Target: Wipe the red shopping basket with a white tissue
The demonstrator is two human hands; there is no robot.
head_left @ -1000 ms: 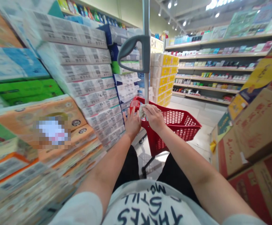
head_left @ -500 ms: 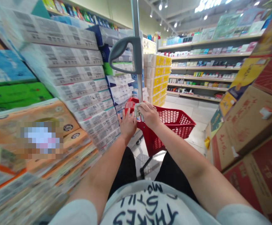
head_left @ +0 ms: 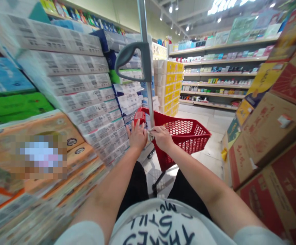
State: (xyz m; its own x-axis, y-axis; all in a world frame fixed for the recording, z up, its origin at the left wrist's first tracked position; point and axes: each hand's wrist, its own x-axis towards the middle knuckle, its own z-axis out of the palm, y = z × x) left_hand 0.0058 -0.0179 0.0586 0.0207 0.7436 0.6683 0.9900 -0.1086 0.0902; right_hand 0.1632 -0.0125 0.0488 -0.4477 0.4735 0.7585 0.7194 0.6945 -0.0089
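A red perforated shopping basket cart (head_left: 188, 136) stands in front of me, with a metal pole (head_left: 151, 98) rising from its near end to a grey loop handle (head_left: 145, 63). My right hand (head_left: 162, 137) pinches a pale crumpled cloth (head_left: 150, 134) against the red rim near the base of the pole. My left hand (head_left: 137, 136) rests with fingers spread on the red corner of the cart, just left of the cloth.
Tall stacks of packaged tissue (head_left: 81, 81) line the left, with orange packs (head_left: 53, 126) nearer me. Cardboard cartons (head_left: 273, 126) rise at the right. Stocked shelves (head_left: 219, 59) stand behind a tiled floor.
My right hand has moved down with the cloth, from beside the pole to the rim. My left hand stays on the cart's corner. The view has shifted slightly.
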